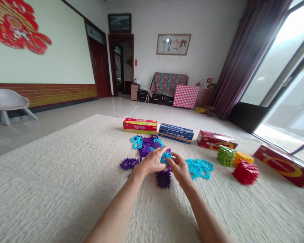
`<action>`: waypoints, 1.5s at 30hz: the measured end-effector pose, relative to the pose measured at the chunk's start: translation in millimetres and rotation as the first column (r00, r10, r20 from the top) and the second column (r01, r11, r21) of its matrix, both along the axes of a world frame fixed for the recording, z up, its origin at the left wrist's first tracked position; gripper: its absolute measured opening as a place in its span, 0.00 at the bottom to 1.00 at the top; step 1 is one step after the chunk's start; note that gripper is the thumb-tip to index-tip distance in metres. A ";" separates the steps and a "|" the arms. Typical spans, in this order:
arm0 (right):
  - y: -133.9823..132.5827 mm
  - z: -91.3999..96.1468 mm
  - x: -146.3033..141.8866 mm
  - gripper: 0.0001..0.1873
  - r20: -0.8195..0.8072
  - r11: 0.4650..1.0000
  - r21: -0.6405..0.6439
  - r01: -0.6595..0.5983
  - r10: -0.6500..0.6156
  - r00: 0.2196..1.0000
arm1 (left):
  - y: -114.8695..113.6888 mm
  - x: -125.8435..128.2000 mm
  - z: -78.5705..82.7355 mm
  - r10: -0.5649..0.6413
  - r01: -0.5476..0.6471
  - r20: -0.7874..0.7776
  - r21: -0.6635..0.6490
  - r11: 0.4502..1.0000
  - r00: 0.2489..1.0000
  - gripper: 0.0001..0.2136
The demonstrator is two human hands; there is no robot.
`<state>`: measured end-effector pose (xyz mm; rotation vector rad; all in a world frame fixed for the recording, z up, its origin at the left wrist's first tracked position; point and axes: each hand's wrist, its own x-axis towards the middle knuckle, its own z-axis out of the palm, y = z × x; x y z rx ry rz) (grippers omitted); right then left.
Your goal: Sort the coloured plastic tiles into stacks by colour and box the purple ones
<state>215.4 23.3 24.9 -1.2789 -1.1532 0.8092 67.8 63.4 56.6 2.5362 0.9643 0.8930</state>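
My left hand (152,162) and my right hand (179,169) meet over a cream quilted mat (66,189), both pinched on one cyan toothed plastic tile (165,157). A purple block of joined tiles (163,179) lies just under the hands. Loose purple and cyan tiles (147,145) are scattered beyond the hands, and one purple tile (128,164) lies to their left. To the right of my right hand sits a heap of cyan tiles (199,168).
Finished cubes stand at the right: green (226,156), orange (243,157), red (246,172). Long boxes line the mat's far edge: red-yellow (140,126), blue (176,133), red (216,139), another red (286,165). A white chair (7,101) stands at the left.
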 end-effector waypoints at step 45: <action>-10.0 -10.9 -2.0 0.09 0.646 0.953 0.258 -0.160 -0.047 0.762 | 156.6 -84.6 -43.2 0.283 -0.316 -0.232 -0.123 0.941 0.931 0.32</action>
